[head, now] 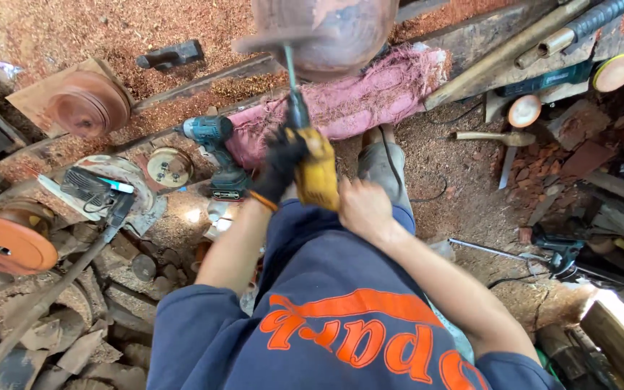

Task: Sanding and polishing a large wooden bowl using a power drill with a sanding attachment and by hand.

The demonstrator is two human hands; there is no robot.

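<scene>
A yellow power drill (318, 172) points upward, its long bit (289, 72) reaching the reddish wooden bowl (324, 32) at the top of the view. My left hand (282, 160), in a black glove, grips the drill's front beside the chuck. My bare right hand (364, 209) holds the rear of the drill. The bowl rests above a pink cloth (359, 97) laid over a wooden beam. My blue shirt with orange lettering fills the bottom middle.
A teal cordless drill (214, 148) lies left of the cloth. Round wooden discs (9, 244) and blanks (88, 105) sit at left. Metal bars, sanding discs (614, 72) and bricks lie at right, with sawdust all over the floor.
</scene>
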